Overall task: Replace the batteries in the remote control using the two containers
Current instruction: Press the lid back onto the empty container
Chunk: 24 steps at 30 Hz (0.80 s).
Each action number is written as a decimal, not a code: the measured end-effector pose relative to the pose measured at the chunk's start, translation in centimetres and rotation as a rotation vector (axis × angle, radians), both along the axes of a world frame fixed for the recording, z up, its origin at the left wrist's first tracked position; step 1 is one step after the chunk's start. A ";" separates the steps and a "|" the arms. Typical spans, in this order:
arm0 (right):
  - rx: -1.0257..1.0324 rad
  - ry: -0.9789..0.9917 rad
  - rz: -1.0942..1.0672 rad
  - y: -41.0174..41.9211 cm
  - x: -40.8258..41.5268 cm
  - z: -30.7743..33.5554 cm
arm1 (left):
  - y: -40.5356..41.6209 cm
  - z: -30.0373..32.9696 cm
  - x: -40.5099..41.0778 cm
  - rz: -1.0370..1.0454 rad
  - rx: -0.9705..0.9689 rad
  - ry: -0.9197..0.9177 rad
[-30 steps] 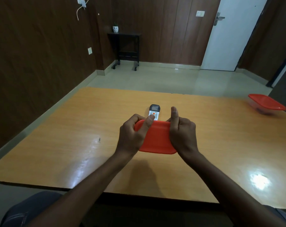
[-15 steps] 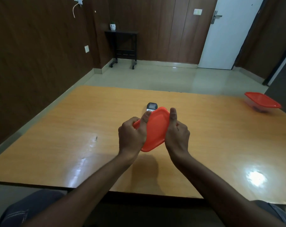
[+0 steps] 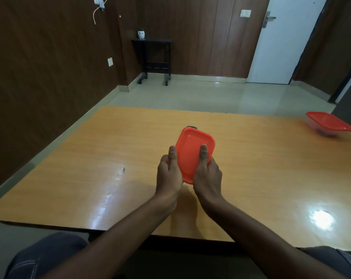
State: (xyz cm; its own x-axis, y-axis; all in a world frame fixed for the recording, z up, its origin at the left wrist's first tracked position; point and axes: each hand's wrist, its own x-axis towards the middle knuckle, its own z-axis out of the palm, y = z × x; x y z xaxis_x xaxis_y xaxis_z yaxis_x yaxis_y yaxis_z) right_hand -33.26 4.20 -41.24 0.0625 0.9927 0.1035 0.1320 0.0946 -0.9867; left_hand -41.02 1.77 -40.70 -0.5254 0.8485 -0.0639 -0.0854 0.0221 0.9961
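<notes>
Both your hands hold the near container [image 3: 194,152] tilted up over the counter [image 3: 90,168]. L hand [image 3: 169,174] and R hand [image 3: 208,175] each have a curled grip on its lower edges, thumbs pressed on the red lid, lid not yet off. Remote [image 3: 192,127] lies just behind it, mostly hidden. Second container [image 3: 328,124] sits far R, near the counter edge, well apart. Risk: if the lid pops suddenly at this tilt, whatever's inside could spill and roll off.

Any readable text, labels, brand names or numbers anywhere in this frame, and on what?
None can be read.
Wall plate beside the white door: faint marks, too blurred.
Red container lid held in both hands: plain.
Remote control: almost wholly hidden behind the lid.
</notes>
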 end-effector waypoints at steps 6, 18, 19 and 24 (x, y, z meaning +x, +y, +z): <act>-0.080 -0.119 0.109 0.8 0.4 0.4 | -0.6 0.0 -2.7 -0.108 -0.123 0.084; -0.295 -0.375 0.630 -3.0 -7.9 0.0 | -7.4 1.4 -17.0 0.037 -0.390 0.099; -0.311 -0.342 0.646 -3.5 -9.4 -0.1 | -8.4 1.5 -18.4 0.050 -0.414 0.116; -0.428 -0.148 0.691 -6.8 -17.8 -0.6 | -12.7 1.2 -25.9 0.202 -0.438 0.159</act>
